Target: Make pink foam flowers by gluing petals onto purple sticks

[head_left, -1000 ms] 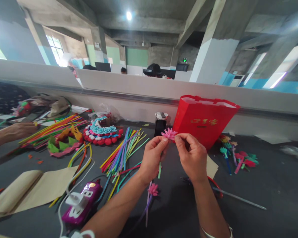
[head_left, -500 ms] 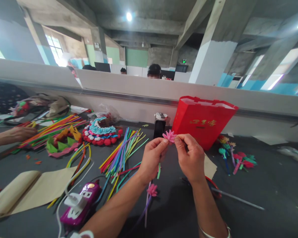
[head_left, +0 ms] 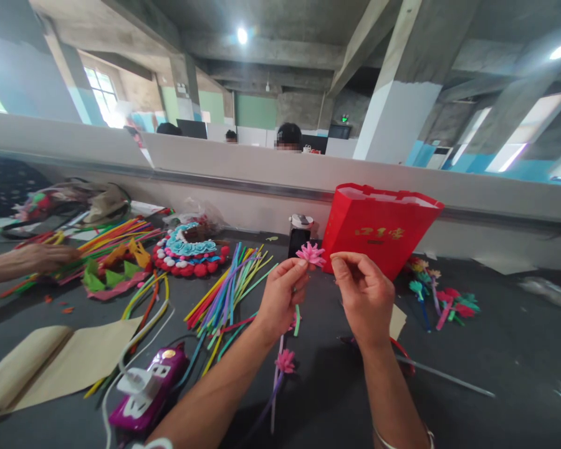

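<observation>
My left hand (head_left: pixel 283 299) pinches a pink flower (head_left: pixel 311 254) with pointed petals between thumb and fingers, holding it up above the table. A pale green stem end shows below that hand. My right hand (head_left: pixel 363 296) is just right of the flower and apart from it, thumb and fingertips pressed together; whether anything small is between them I cannot make out. A similar pink flower (head_left: pixel 285 360) on a purple stem lies on the dark table below my left wrist. Left of my hands is a loose bundle of coloured pipe cleaners (head_left: pixel 234 284).
A red paper bag (head_left: pixel 378 227) and a bottle (head_left: pixel 301 221) stand behind my hands. Finished-looking flowers (head_left: pixel 453 302) lie right. To the left are a pom-pom ornament (head_left: pixel 191 252), an open notebook (head_left: pixel 88 349), a purple power strip (head_left: pixel 171 362) and another person's hand (head_left: pixel 44 257).
My left hand has drawn the pink flower slightly left, and my right fingertips have come away from its petals. The other person's hand at far left has moved right over the pipe cleaners.
</observation>
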Demonstrator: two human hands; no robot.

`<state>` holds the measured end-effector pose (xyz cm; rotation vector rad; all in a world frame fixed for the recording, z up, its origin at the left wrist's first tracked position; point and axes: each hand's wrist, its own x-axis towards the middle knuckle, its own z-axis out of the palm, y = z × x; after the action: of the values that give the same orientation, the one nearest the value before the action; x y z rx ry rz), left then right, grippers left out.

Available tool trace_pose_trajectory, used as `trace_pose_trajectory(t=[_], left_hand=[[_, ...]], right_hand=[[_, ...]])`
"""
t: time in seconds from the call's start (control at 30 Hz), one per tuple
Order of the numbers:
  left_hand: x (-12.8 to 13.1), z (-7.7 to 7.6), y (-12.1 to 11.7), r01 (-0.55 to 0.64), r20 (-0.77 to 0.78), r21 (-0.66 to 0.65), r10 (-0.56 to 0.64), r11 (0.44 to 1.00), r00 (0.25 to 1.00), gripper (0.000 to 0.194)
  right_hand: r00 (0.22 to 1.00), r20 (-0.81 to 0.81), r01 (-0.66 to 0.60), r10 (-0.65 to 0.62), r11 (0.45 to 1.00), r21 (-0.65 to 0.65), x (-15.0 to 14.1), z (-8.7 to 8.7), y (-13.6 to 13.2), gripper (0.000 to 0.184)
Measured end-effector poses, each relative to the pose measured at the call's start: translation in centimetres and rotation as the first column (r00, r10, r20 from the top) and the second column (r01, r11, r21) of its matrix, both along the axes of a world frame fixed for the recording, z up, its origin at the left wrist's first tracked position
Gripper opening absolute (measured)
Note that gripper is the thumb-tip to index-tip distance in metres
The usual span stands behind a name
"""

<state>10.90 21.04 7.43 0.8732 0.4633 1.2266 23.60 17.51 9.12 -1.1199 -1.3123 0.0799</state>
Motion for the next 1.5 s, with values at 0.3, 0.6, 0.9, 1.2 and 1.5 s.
trace_pose_trajectory(t=[0.3, 0.6, 0.9, 1.2, 1.5], left_hand=[[0.1, -0.4, 0.1, 0.022, -0.030, 0.111, -0.019, 0.994, 0.999, 0.022], [-0.3, -0.3, 0.1, 0.031, -0.104, 0.181, -0.012, 0.983, 0.995, 0.025], [-0.3, -0.5, 0.3, 0.055, -0.120, 0.202, -0.031, 0.978, 0.992, 0.026], [-0.2, -0.6, 0.2, 0.062, -0.096, 0.180, -0.046, 0.982, 0.994, 0.027], [-0.6, -0.3, 0.4, 0.082, -0.026, 0.098, -0.080, 0.992, 0.996, 0.031]], right_hand=[[0.996, 0.035, -0.084, 0.084, 0.996, -0.014, 0.2, 0.6, -0.5, 0.011], [0.992, 0.059, -0.109, 0.113, 0.992, -0.072, 0.5, 0.9, -0.9, 0.013], [0.986, 0.018, -0.165, 0.166, 0.983, -0.077, 0.6, 1.0, -1.1, 0.016], [0.993, 0.044, -0.107, 0.111, 0.991, -0.085, 0.4, 0.9, -0.9, 0.018], [0.986, -0.138, -0.091, 0.091, 0.996, 0.010, -0.2, 0.9, -1.2, 0.019]])
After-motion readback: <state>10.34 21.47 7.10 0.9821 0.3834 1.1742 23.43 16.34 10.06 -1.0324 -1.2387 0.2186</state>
